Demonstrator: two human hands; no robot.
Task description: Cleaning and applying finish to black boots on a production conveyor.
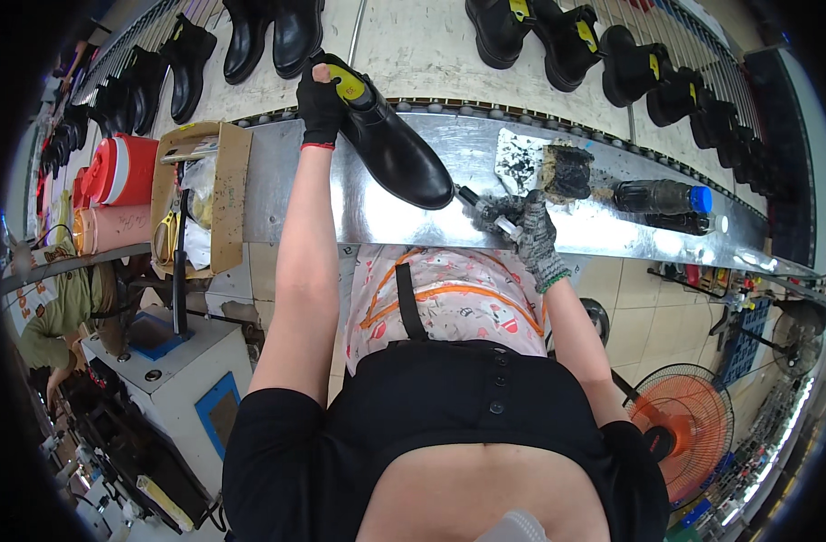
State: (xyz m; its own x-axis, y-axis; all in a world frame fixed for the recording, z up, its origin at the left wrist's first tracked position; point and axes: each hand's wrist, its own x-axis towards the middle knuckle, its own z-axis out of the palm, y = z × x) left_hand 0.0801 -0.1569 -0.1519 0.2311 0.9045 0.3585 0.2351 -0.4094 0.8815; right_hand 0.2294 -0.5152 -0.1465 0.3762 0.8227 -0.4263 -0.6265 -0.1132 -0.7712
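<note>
Here, the black-gloved left hand [321, 107] grips the black boot [390, 149] by its collar, upper centre; the grey-gloved right hand [537, 237] holds a slim tool [490, 213] near the toe. Steady support and light strokes should serve best. Bare metal bench [269, 176] shows left of centre; at right, a blackened pad [568, 172] and bottle [663, 196] narrow the room.

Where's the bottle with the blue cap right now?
In the head view, the bottle lies on its side on the right part of the metal bench, right of the dark pad and the right hand.
</note>
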